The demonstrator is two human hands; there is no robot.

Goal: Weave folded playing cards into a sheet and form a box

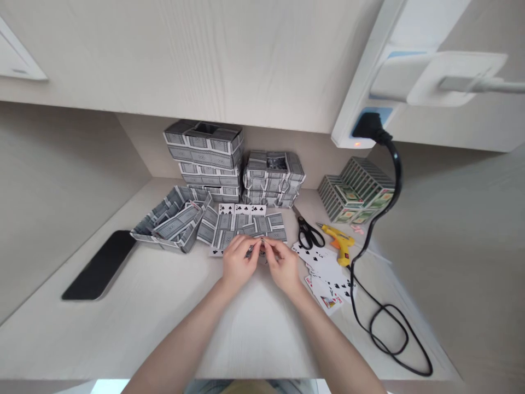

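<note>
My left hand (pixel 240 261) and my right hand (pixel 284 264) meet at the middle of the desk, fingertips pinched together. Between them is a small piece of what looks like a playing card (pixel 262 242), mostly hidden by the fingers. Just beyond lies a flat panel of joined grey-backed playing cards (pixel 240 221), with a row of club and spade faces along its far edge. To the left of the panel sits an open box built from cards (pixel 186 243), with loose folded card strips (pixel 176 220) inside.
Stacked card-built boxes (pixel 211 156) (pixel 273 178) stand at the back. Black scissors (pixel 309 232), a yellow glue gun (pixel 340 241), loose playing cards (pixel 326 271) and card packs (pixel 356 189) lie to the right. A black cable (pixel 397 180) hangs from a power strip (pixel 356 120). A phone (pixel 100 265) lies left.
</note>
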